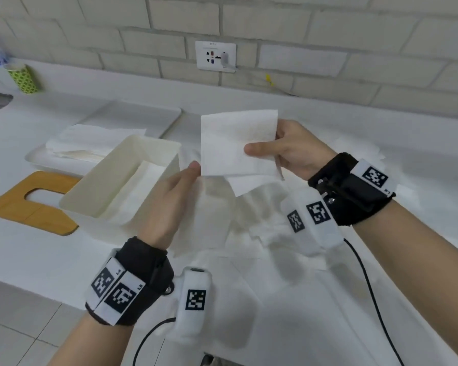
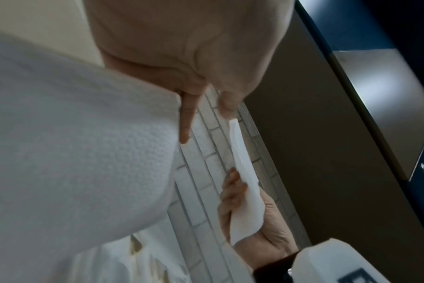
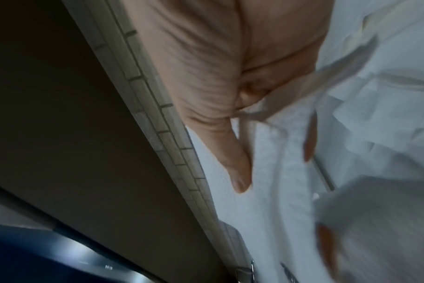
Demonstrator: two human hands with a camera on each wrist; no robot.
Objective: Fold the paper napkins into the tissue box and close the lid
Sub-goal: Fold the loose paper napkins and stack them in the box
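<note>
The paper napkin (image 1: 236, 143) was held up in the middle of the head view, folded to a rough square above the counter, with a lower layer sticking out beneath its bottom edge. The right hand (image 1: 288, 149) gripped its right side, thumb (image 1: 254, 149) pressed flat on the front face and the other fingers curled behind. The left hand (image 1: 169, 202) pinched the napkin's lower left corner, its fingertips at the paper's edge. In the left wrist view the napkin (image 2: 245, 183) showed edge-on as a thin white sheet running from the left fingers down to the right hand (image 2: 259, 220) near the lower middle of the frame. In the right wrist view the thumb (image 3: 237, 168) lay on the paper; the rest was blurred.

Just left of the hands stood the tissue box (image 1: 122, 178), cream, open-topped, with white napkins lying inside. Its wooden lid (image 1: 29, 204), with an oblong slot, lay flat on the counter (image 1: 37, 254) at the left of the frame, apart from the box. More loose napkins (image 1: 262, 220) were spread under the hands, in the lower middle. Behind the box a white tray (image 1: 154, 120) carried another stack of napkins (image 1: 90, 141). A green patterned cup (image 1: 23, 79) stood at the upper left, and a wall socket (image 1: 215, 56) sat in the brick wall at the upper middle.
</note>
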